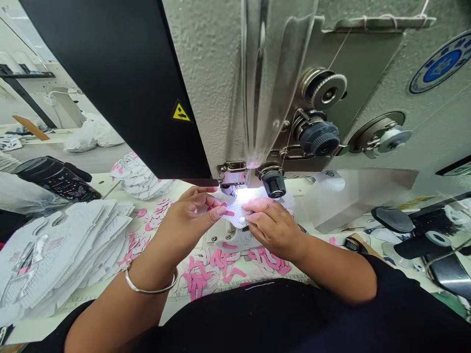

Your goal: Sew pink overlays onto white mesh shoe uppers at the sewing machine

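A white textured fabric piece (238,219) lies under the lit needle area of a sewing machine (221,98). From the left, my left hand (195,211) reaches in with thumb and fingers pinched together on a small pink strip (228,213) at the fabric's edge. My right hand (274,225) has its fingers curled and pressed together on the fabric's right side, close to the presser foot (230,189). Glare hides the needle point.
Pink and white cut pieces (198,277) are scattered along the table's front. Stacked white fabric panels (66,250) lie at the left, a second stack (143,174) behind. A black bottle (57,179) lies at far left. Thread spools (423,243) and tools crowd the right.
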`<action>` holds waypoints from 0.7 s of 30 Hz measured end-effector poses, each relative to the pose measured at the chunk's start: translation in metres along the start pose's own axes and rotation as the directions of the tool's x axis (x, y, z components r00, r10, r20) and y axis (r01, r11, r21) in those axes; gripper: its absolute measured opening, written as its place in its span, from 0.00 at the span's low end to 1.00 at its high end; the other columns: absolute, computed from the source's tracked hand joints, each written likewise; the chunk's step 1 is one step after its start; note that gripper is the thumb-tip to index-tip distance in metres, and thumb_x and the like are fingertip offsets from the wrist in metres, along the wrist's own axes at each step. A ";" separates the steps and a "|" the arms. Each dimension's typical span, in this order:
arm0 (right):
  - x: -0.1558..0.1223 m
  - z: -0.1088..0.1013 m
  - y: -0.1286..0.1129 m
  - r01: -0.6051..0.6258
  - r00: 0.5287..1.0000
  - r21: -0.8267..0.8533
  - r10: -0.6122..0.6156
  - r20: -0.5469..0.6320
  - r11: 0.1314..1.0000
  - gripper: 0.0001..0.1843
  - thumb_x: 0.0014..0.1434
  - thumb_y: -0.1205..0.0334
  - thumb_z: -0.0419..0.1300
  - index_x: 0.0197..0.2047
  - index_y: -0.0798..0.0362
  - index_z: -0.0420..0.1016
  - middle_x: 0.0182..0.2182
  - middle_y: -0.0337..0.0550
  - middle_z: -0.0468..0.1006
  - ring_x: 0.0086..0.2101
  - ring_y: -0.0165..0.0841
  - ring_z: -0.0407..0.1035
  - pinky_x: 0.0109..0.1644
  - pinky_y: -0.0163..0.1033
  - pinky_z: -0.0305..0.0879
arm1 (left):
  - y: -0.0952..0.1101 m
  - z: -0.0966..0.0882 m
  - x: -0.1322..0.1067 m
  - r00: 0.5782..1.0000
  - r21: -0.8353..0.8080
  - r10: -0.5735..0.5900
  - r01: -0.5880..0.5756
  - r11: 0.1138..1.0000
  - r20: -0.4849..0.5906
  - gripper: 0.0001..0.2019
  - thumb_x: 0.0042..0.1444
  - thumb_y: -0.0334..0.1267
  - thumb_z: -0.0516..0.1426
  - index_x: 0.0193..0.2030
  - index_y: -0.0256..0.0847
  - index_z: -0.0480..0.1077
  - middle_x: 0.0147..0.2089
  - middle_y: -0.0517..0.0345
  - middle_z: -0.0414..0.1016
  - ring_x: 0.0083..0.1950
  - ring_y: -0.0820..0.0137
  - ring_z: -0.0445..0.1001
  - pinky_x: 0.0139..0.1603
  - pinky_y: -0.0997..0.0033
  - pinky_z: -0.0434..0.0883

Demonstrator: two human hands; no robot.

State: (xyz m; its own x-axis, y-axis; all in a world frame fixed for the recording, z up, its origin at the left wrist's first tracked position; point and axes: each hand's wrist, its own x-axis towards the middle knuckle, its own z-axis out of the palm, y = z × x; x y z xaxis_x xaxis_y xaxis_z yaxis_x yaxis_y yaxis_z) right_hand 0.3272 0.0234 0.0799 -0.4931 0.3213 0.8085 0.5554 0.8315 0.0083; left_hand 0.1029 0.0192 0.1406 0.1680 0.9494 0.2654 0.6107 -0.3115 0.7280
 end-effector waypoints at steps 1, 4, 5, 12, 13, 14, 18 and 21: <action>0.000 0.000 0.000 -0.001 1.000 0.001 0.001 -0.004 1.000 0.09 0.60 0.75 0.57 0.42 0.53 0.71 0.46 0.50 0.77 0.49 0.38 0.71 0.53 0.48 0.72 | 0.000 0.000 0.001 1.000 -0.019 -0.009 0.009 1.000 0.023 0.13 0.55 0.52 0.60 0.34 0.45 0.77 0.55 0.53 0.72 0.60 0.58 0.68 0.61 0.56 0.66; -0.001 0.001 0.000 0.003 1.000 0.002 -0.003 -0.010 1.000 0.09 0.59 0.75 0.58 0.42 0.55 0.71 0.46 0.51 0.77 0.49 0.39 0.71 0.53 0.47 0.72 | 0.001 0.006 0.003 1.000 0.022 -0.023 0.023 0.999 0.015 0.12 0.54 0.52 0.61 0.33 0.46 0.77 0.54 0.53 0.72 0.62 0.58 0.66 0.62 0.57 0.64; -0.001 0.002 0.000 0.005 1.000 0.004 -0.005 -0.010 1.000 0.10 0.58 0.76 0.59 0.42 0.55 0.71 0.45 0.52 0.77 0.49 0.39 0.71 0.54 0.47 0.72 | 0.002 0.008 0.004 1.000 0.045 -0.025 0.024 0.999 0.005 0.11 0.53 0.51 0.62 0.33 0.46 0.77 0.53 0.53 0.72 0.62 0.59 0.66 0.63 0.57 0.64; -0.001 0.002 0.001 0.014 1.000 0.009 -0.014 -0.010 1.000 0.10 0.58 0.75 0.58 0.42 0.54 0.71 0.46 0.51 0.77 0.49 0.38 0.70 0.54 0.47 0.72 | 0.006 0.014 0.008 1.000 0.076 -0.005 0.003 0.997 0.024 0.09 0.54 0.47 0.61 0.31 0.44 0.76 0.50 0.53 0.72 0.58 0.61 0.68 0.61 0.58 0.65; -0.002 0.003 0.001 0.013 1.000 0.008 -0.013 -0.013 1.000 0.10 0.58 0.75 0.58 0.42 0.54 0.71 0.46 0.50 0.77 0.49 0.38 0.70 0.54 0.47 0.72 | 0.006 0.014 0.008 1.000 0.086 0.001 -0.003 0.996 0.025 0.09 0.54 0.46 0.61 0.31 0.44 0.75 0.50 0.53 0.72 0.58 0.61 0.68 0.61 0.58 0.65; -0.002 0.003 0.001 0.011 1.000 0.006 -0.011 -0.016 1.000 0.10 0.58 0.75 0.59 0.42 0.54 0.71 0.45 0.50 0.77 0.49 0.38 0.70 0.54 0.47 0.72 | 0.006 0.014 0.008 1.000 0.095 0.010 -0.012 0.995 0.027 0.09 0.54 0.46 0.61 0.31 0.44 0.75 0.49 0.54 0.72 0.57 0.61 0.68 0.61 0.58 0.65; -0.002 0.004 0.001 0.009 1.000 -0.002 -0.009 -0.012 1.000 0.11 0.58 0.75 0.59 0.43 0.55 0.71 0.46 0.50 0.77 0.49 0.39 0.70 0.54 0.46 0.71 | 0.004 0.013 0.008 0.999 0.117 0.030 -0.034 0.993 0.036 0.09 0.54 0.47 0.60 0.31 0.44 0.75 0.49 0.53 0.72 0.57 0.60 0.68 0.63 0.56 0.63; -0.002 0.004 0.001 0.006 1.000 0.004 -0.006 0.003 1.000 0.12 0.58 0.74 0.59 0.46 0.54 0.71 0.46 0.50 0.77 0.49 0.38 0.70 0.54 0.47 0.71 | 0.003 0.013 0.008 0.999 0.120 0.022 -0.026 0.992 0.035 0.10 0.54 0.48 0.60 0.31 0.44 0.75 0.49 0.52 0.72 0.59 0.58 0.67 0.64 0.54 0.62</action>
State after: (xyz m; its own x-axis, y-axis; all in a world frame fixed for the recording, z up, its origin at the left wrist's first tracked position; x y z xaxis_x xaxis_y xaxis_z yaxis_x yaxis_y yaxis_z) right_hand 0.3266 0.0253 0.0759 -0.4987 0.3175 0.8065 0.5499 0.8352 0.0112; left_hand 0.1162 0.0265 0.1367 0.2086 0.9430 0.2591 0.6947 -0.3294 0.6395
